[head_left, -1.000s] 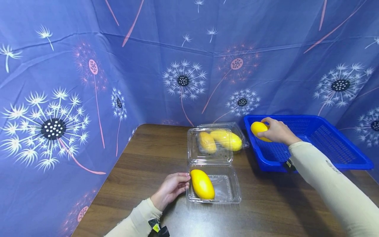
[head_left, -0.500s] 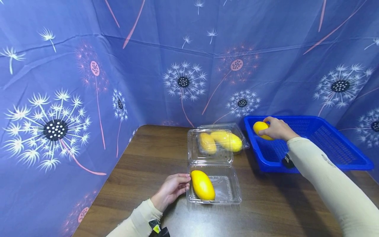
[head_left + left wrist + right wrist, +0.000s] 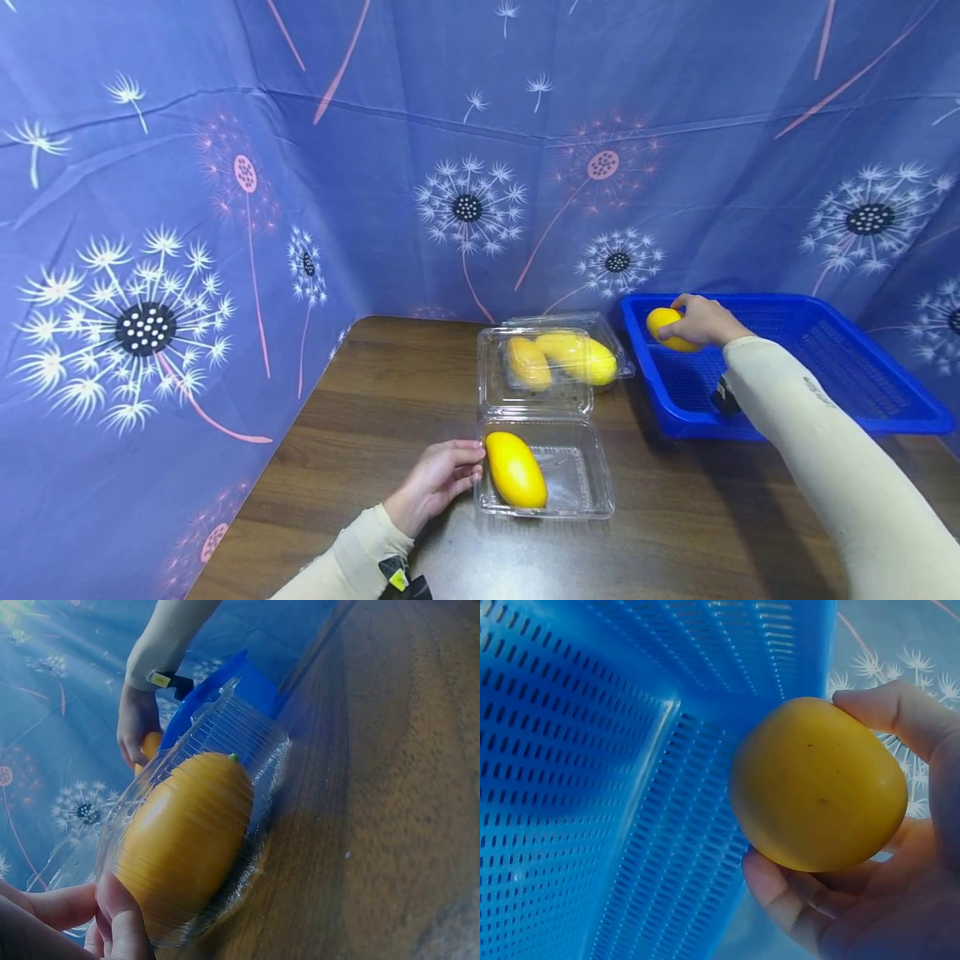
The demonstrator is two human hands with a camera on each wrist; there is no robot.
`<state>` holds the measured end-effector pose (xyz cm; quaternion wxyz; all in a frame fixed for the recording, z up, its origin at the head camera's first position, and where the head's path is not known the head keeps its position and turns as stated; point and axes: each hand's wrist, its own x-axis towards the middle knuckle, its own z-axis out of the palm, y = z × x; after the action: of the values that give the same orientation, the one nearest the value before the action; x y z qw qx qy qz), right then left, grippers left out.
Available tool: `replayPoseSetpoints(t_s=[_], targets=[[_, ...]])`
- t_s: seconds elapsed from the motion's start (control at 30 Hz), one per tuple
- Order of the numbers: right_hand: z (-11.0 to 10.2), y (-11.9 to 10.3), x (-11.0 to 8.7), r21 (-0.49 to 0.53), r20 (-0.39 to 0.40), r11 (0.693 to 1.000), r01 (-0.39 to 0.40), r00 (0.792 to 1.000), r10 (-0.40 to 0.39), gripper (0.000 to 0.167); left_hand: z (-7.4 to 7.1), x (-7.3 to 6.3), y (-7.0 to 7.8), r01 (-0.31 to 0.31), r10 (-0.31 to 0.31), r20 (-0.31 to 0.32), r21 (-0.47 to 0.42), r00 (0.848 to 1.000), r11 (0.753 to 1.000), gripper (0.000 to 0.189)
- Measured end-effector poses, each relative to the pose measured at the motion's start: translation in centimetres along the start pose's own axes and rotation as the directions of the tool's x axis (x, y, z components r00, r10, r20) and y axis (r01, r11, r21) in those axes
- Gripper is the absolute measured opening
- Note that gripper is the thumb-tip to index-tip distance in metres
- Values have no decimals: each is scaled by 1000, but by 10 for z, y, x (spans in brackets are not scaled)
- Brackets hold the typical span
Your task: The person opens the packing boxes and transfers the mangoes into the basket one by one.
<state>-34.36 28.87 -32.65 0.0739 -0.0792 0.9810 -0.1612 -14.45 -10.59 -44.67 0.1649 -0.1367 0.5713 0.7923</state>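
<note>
My right hand (image 3: 708,321) grips a yellow mango (image 3: 817,787) between thumb and fingers, above the left end of a blue plastic basket (image 3: 885,417). Small dark specks dot that mango's near end. My left hand (image 3: 437,482) pinches the left rim of a clear plastic clamshell box (image 3: 606,487), thumb and fingers at its edge in the left wrist view. Inside the box a second mango (image 3: 516,469) leans along the left side; a green tip shows through the plastic. The box's lid (image 3: 491,400) is folded back, away from me.
Behind the lid, another clear box (image 3: 618,337) contains several yellow mangoes (image 3: 596,364), partly seen through the plastic. The basket's slotted walls stand at the table's (image 3: 360,400) back right. A blue dandelion-print cloth (image 3: 360,167) hangs behind and at the sides.
My right hand has shifted slightly right with its mango over the basket. The left hand keeps its hold on the box, and the mango in it stays put.
</note>
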Motion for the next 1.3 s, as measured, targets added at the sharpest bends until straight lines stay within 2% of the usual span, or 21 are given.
replayPoseSetpoints(t_s=[0.23, 0.43, 0.67, 1.0, 1.3], targets=[[4, 5, 10, 1, 51, 1000, 4, 999, -4, 73, 0, -2, 1, -25, 25, 35, -8, 999, 1000, 22], [11, 6, 15, 46, 112, 999, -14, 994, 9, 71, 1, -1, -1, 12, -12, -8, -2, 1000, 1000, 27], [16, 8, 21, 41, 131, 999, -26, 991, 20, 69, 2, -2, 0, 12, -12, -21, -7, 1000, 1000, 24], [29, 17, 27, 64, 164, 998, -8, 986, -3, 70, 3, 0, 3, 0, 0, -18, 4, 1000, 1000, 26], [38, 24, 33, 69, 196, 997, -35, 980, 21, 71, 3, -1, 3, 3, -3, -13, -3, 1000, 1000, 26]])
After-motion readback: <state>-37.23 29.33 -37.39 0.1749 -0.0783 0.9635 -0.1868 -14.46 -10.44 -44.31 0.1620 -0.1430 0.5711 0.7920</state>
